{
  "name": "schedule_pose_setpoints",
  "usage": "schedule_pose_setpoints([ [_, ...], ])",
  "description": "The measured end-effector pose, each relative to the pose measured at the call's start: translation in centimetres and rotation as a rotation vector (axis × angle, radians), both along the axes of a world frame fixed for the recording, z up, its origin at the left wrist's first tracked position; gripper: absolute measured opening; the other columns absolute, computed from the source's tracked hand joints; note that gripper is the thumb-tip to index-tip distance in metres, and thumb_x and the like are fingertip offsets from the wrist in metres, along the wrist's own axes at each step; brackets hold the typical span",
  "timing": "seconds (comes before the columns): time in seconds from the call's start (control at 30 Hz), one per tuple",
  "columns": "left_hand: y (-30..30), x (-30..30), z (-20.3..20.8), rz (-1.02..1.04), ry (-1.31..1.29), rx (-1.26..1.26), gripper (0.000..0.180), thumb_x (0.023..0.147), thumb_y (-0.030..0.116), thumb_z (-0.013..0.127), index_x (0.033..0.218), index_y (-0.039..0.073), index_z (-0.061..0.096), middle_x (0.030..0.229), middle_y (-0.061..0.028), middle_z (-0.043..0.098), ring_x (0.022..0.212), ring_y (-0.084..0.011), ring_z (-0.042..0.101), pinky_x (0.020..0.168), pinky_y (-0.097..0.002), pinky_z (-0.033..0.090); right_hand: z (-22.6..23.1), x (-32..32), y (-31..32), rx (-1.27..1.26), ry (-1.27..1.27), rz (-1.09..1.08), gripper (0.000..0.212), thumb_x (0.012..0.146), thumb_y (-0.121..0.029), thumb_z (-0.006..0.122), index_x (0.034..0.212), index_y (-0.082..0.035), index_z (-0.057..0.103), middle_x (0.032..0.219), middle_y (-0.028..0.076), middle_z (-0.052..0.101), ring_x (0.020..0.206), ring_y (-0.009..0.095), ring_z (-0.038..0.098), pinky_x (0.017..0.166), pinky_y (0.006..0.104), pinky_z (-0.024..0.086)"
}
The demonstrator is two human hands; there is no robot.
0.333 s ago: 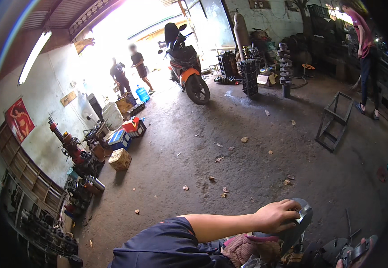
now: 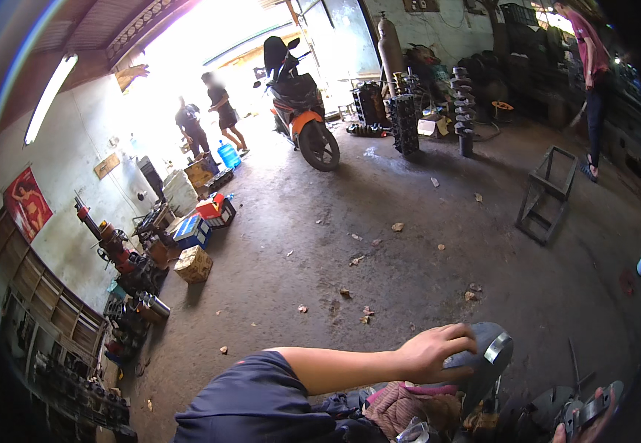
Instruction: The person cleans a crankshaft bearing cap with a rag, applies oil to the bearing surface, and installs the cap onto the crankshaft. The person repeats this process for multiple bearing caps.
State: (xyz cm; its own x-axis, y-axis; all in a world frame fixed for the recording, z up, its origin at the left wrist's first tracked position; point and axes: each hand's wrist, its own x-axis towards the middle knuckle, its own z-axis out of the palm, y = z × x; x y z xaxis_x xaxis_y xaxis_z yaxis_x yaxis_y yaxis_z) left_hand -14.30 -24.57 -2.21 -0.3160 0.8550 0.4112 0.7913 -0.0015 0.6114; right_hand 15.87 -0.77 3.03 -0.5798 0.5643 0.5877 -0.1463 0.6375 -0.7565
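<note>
My left arm in a dark blue sleeve reaches across the bottom of the view. My left hand (image 2: 436, 353) lies on top of a rounded grey metal part (image 2: 487, 353), with its fingers curled over it. Under the hand lies a bundle of pinkish rags (image 2: 409, 406). At the bottom right edge only a sliver of my right hand (image 2: 559, 434) shows, next to a dark metal tool (image 2: 585, 413). Whether that hand holds the tool is hidden.
An orange and black scooter (image 2: 302, 111) stands at the bright doorway, with two people (image 2: 206, 118) behind it. Boxes (image 2: 193, 263) and machine parts (image 2: 117, 255) line the left wall. A metal frame stand (image 2: 546, 193) and another person (image 2: 594, 81) are on the right. Debris dots the concrete floor (image 2: 379, 244).
My left hand stays on the grey part and sits slightly further left in the picture. Nothing else has visibly moved.
</note>
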Motion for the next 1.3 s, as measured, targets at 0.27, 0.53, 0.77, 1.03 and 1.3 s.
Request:
schedule_pose_setpoints([
  [0.27, -5.4, 1.8, -0.8, -0.188, -0.025, -0.512, 0.047, 0.083, 0.039, 0.081, 0.119, 0.012, 0.067, 0.105, -0.0126, 0.069, 0.103, -0.0346, 0.068, 0.087, -0.0463, 0.056, -2.3, -5.3, -6.4, -0.812, -0.130, 0.249, 0.108, 0.052, -0.019, 0.094, 0.147, -0.006, 0.043, 0.124, 0.013, 0.063, 0.108, 0.021, 0.066, 0.097, 0.0381, 0.056],
  [0.53, -5.3, 1.1, -1.3, -0.208, -0.134, -0.531, 0.032, 0.078, 0.025, 0.081, 0.097, 0.003, 0.068, 0.093, -0.0145, 0.068, 0.090, -0.0353, 0.067, 0.079, -0.0447, 0.053, -7.1, -8.7, -11.5, -0.976, -0.316, 0.794, 0.089, 0.062, -0.009, 0.095, 0.139, -0.008, 0.050, 0.128, 0.008, 0.061, 0.121, 0.018, 0.060, 0.108, 0.0377, 0.048],
  [0.77, -6.7, 1.4, -1.7, -0.070, -0.687, -0.617, 0.022, 0.088, 0.012, 0.074, 0.100, 0.001, 0.059, 0.083, -0.0088, 0.067, 0.074, -0.0150, 0.062, 0.066, -0.0337, 0.050, -7.9, -8.8, -11.7, -0.799, -0.410, 0.975, 0.090, 0.061, -0.014, 0.098, 0.139, -0.007, 0.053, 0.126, 0.005, 0.061, 0.122, 0.017, 0.058, 0.109, 0.0339, 0.043],
  [1.03, -7.0, 1.8, -3.3, 0.048, -0.900, -0.444, 0.019, 0.093, 0.005, 0.068, 0.104, 0.002, 0.053, 0.090, 0.0004, 0.056, 0.085, -0.0067, 0.053, 0.072, -0.0261, 0.046, -6.2, -8.1, -11.5, -0.669, -0.539, 0.972, 0.086, 0.065, -0.027, 0.096, 0.137, -0.006, 0.053, 0.125, 0.013, 0.067, 0.120, 0.023, 0.063, 0.107, 0.0352, 0.046],
  [1.3, -7.8, -0.5, -4.1, 0.254, -1.088, -0.268, 0.015, 0.089, 0.006, 0.067, 0.102, 0.004, 0.058, 0.094, -0.0003, 0.063, 0.090, -0.0086, 0.056, 0.080, -0.0283, 0.049, -7.2, -8.1, -11.4, -0.686, -0.555, 0.959, 0.087, 0.066, -0.029, 0.095, 0.138, -0.006, 0.052, 0.128, 0.016, 0.066, 0.123, 0.028, 0.062, 0.107, 0.0374, 0.045],
])
